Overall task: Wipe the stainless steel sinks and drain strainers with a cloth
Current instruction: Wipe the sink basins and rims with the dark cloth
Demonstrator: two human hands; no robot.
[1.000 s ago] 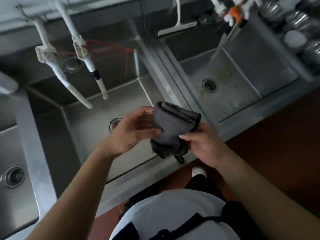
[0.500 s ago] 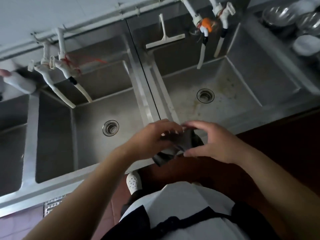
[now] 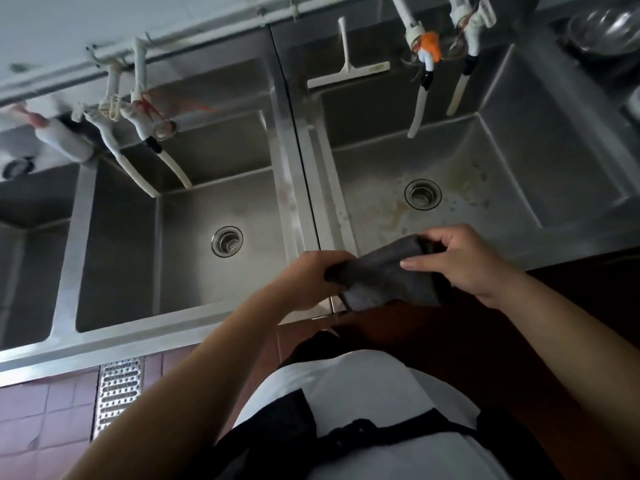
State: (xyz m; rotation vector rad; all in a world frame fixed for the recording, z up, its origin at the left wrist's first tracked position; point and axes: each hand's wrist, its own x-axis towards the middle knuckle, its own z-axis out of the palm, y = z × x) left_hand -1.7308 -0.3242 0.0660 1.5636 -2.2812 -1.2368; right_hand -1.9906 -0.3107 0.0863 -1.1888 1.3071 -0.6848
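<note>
L hand + R hand both gripping dark grey cloth, fingers curled round it, right sink strainer at 12 o'clock of cloth

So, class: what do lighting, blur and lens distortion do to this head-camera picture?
Head view: dim, bluish light; wide-angle bending curves the sink edges; the left basin gleams softly near its strainer; the soap bottle at far left is smeared; the grey cloth and both hands stay fairly sharp.

Squeegee behind the right sink; left sink beside it; a strainer in each.
</note>
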